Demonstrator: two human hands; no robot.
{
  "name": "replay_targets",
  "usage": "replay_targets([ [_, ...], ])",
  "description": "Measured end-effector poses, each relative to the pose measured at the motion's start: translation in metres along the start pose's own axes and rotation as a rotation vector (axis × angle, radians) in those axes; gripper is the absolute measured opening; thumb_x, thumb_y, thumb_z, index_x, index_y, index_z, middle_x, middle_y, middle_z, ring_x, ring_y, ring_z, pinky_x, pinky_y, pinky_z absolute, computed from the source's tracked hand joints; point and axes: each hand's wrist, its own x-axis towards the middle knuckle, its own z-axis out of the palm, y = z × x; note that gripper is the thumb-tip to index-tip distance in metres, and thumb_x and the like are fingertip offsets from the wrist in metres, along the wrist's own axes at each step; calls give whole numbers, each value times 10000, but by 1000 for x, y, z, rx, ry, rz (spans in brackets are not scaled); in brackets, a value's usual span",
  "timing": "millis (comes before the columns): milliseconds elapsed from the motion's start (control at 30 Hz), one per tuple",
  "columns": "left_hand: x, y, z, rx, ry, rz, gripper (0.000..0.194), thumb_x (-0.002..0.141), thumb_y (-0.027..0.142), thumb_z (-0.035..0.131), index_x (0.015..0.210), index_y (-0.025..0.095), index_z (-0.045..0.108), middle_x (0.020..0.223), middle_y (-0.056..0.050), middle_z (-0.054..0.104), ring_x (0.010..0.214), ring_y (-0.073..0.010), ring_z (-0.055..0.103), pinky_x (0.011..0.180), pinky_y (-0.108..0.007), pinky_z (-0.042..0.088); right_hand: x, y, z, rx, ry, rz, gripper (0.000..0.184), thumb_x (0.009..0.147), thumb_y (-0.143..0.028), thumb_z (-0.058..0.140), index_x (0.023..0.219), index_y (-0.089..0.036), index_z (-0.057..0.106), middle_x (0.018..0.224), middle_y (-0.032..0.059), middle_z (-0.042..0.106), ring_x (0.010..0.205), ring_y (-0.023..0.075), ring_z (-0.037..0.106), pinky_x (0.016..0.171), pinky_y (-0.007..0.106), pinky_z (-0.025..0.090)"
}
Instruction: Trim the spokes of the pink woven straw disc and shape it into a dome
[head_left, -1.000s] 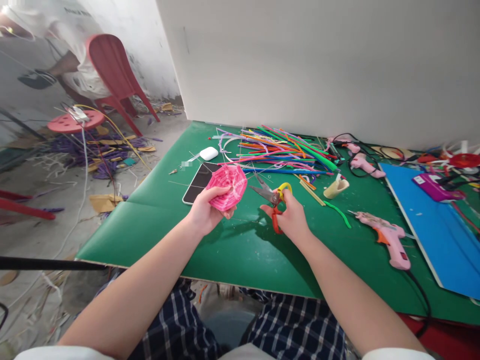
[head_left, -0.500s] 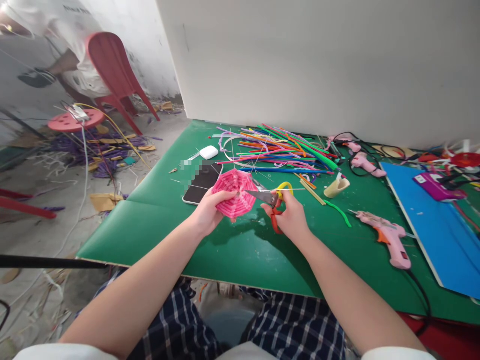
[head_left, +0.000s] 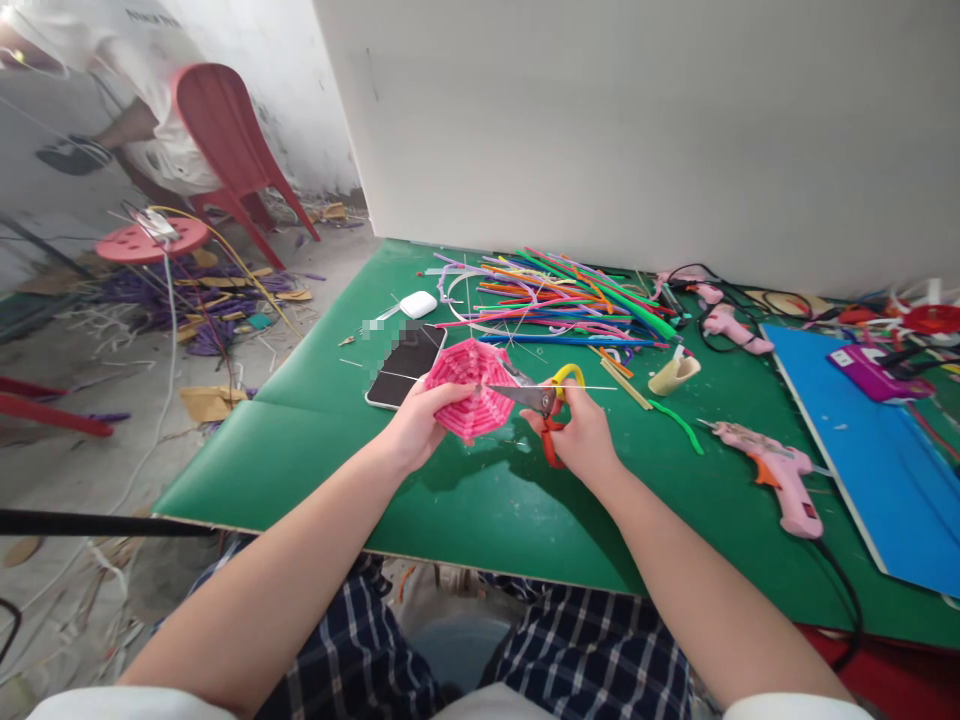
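My left hand (head_left: pixel 417 428) grips the left side of a pink woven octagonal piece (head_left: pixel 487 408), the thumb pressed near its centre. Thin pale spokes stick out from the piece, and one long spoke runs right, past my other hand. In my right hand (head_left: pixel 585 436) is a pair of scissors (head_left: pixel 551 403) with one yellow and one red handle loop. Its blades lie partly apart, their tips at the middle of the pink piece. Whether the blades touch a spoke I cannot tell. Beneath the piece, a dark phone (head_left: pixel 405 372) lies on the green table (head_left: pixel 300 450).
Behind my hands lies a heap of coloured pipe cleaners (head_left: pixel 555 300). A pink glue gun (head_left: pixel 780 475), a blue board (head_left: pixel 862 450) and a cream tube (head_left: pixel 673 374) are to the right. A white case (head_left: pixel 418 304) sits behind the phone. A person sits on a red chair (head_left: pixel 232 140) at left.
The pink piece has shifted very slightly right and turned a little. The scissors have opened or tilted only slightly; both hands keep their hold.
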Motion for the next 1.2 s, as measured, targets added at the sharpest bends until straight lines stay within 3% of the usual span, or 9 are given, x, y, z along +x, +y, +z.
replay_targets([
  [133, 0, -1, -1, 21, 20, -16, 311, 669, 164, 614, 980, 158, 639, 634, 3, 648, 396, -109, 532, 337, -208, 440, 1, -2, -1, 20, -3, 0, 271, 687, -382, 634, 843, -209, 495, 716, 10, 557, 672, 172, 554, 639, 295, 437],
  [433, -1, -1, -1, 39, 44, -2, 263, 667, 167, 621, 929, 155, 639, 622, 1, 640, 408, -120, 547, 322, -208, 443, 0, -1, 0, 15, -27, 25, 281, 681, -414, 623, 751, -214, 438, 636, -31, 457, 588, 136, 490, 566, 255, 399],
  [633, -6, 7, 8, 63, 119, -13, 134, 651, 177, 634, 776, 138, 603, 540, 5, 597, 404, -132, 541, 311, -217, 439, -2, -9, -5, 126, -176, 77, 270, 705, -437, 593, 748, -222, 434, 548, -63, 433, 486, 108, 407, 497, 233, 353],
  [767, -15, 12, 16, 153, 105, 18, 209, 668, 211, 641, 855, 138, 583, 565, -5, 621, 426, -149, 567, 356, -243, 475, -3, -13, -8, 255, -269, 83, 232, 725, -411, 561, 755, -205, 459, 585, -51, 480, 485, 95, 414, 493, 223, 347],
  [967, -20, 11, 18, 261, 58, 83, 340, 708, 244, 632, 1018, 165, 516, 592, 0, 649, 400, -171, 583, 385, -268, 478, -2, -15, -10, 387, -338, 124, 272, 710, -447, 526, 674, -204, 409, 543, -62, 421, 460, 83, 371, 444, 213, 320],
  [1200, -21, 9, 20, 242, 95, 95, 274, 683, 227, 643, 934, 164, 554, 564, 5, 643, 410, -171, 588, 381, -263, 485, -4, -10, -8, 480, -396, 119, 330, 702, -520, 510, 700, -203, 417, 585, -53, 414, 462, 77, 358, 424, 208, 329],
])
